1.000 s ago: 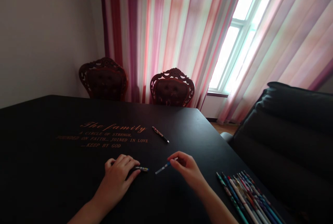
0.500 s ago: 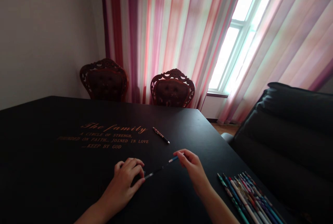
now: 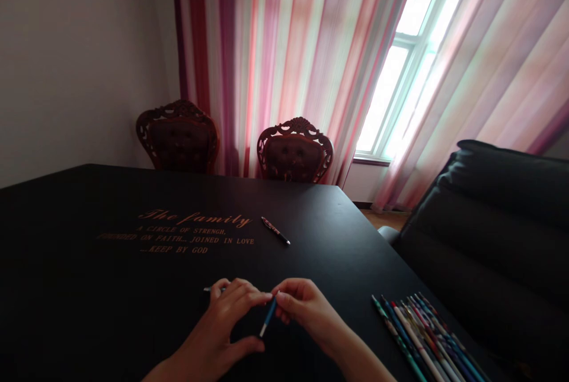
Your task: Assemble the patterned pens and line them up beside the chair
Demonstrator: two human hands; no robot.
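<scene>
My right hand (image 3: 302, 308) pinches a blue pen barrel (image 3: 269, 314) near its upper end. The barrel slants down to the left, and its silver tip comes close to my left thumb. My left hand (image 3: 231, 314) has its index finger stretched to the barrel's top end, while its thumb is spread apart below. Past its knuckles sticks out the pale end of a thin pen part (image 3: 207, 289); the remainder is hidden behind the curled fingers. Farther up the black table (image 3: 320, 222) lies a patterned pen (image 3: 275, 231) with a silver tip.
Several pens (image 3: 422, 334) lie side by side at the table's right edge. Gold lettering (image 3: 191, 231) is printed on the tabletop. Two carved chairs (image 3: 296, 151) stand at the far side, and a dark padded seat (image 3: 493, 240) is on the right.
My right hand has moved left and down to my left hand, and the blue barrel has swung steeper. The thin dark piece that stretched between the hands no longer shows there.
</scene>
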